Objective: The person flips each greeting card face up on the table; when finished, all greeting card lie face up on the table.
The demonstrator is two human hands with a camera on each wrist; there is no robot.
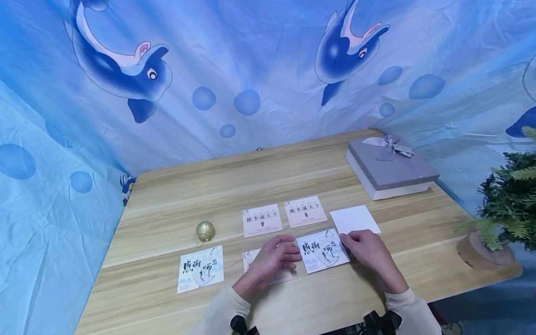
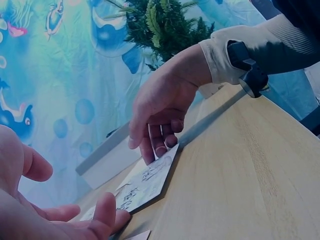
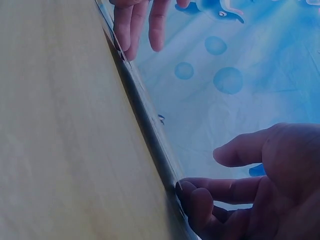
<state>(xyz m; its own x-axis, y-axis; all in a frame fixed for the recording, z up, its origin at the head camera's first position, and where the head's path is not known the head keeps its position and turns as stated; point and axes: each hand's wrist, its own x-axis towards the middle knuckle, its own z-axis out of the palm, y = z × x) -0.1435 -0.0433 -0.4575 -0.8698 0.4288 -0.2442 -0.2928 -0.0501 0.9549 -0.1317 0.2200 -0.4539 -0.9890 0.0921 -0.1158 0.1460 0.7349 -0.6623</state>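
A greeting card with black brush lettering lies face up between the two hands, near the front of the table. My left hand touches or nearly touches its left edge, fingers loosely bent and thumb apart. At its right edge, my right hand touches it with bent fingertips; in the right wrist view the thumb stands clear of them. Under the left hand lies a partly covered pink card. A blank white card lies just beyond the right hand.
Two pink cards lie side by side farther back. A second brush-lettered card and a gold glitter ball are at left. A grey gift box with a bow stands back right, a potted plant at the right edge.
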